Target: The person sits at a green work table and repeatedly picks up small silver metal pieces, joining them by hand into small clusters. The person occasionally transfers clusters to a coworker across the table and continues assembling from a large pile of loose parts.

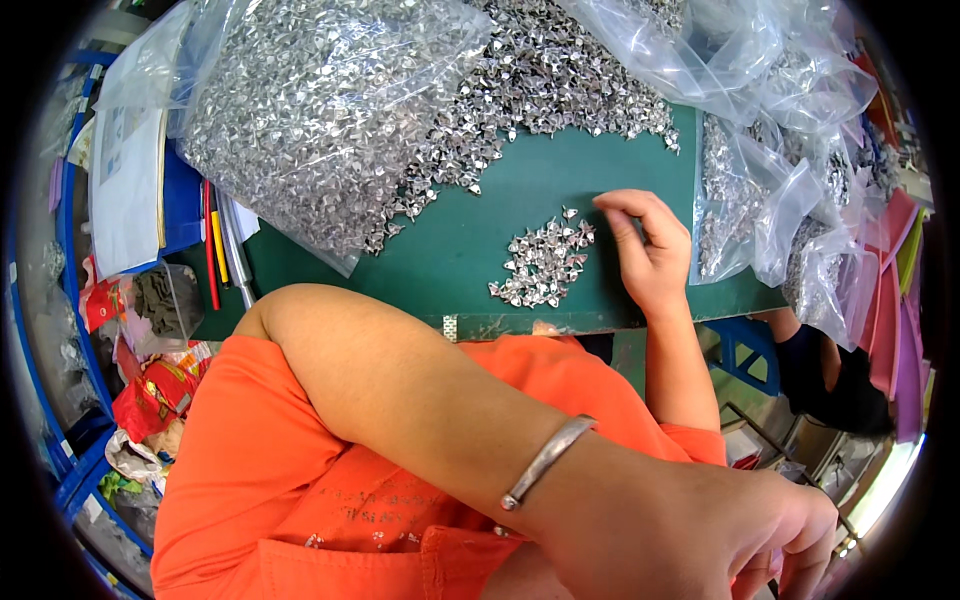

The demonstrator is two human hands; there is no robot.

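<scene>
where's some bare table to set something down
Bare green table shows left of the small metal pile, and between that pile and the big heap behind. Crowded: the back, under heap and clear bag; the right, under more bags.

The left hand [690, 530] is cut off by the lower edge, some fingertips out of view — what it touches cannot be told. On the right hand [655, 258], the outer fingers are hidden; whether a piece sits between thumb and forefinger is unclear. The metal pieces [540, 265] beside it are too small to make out in detail. The far edge cuts the large clear bag [310, 120]; creased plastic veils the contents of the right-hand bags [800, 200] — partly hiding another person [835, 385].
</scene>
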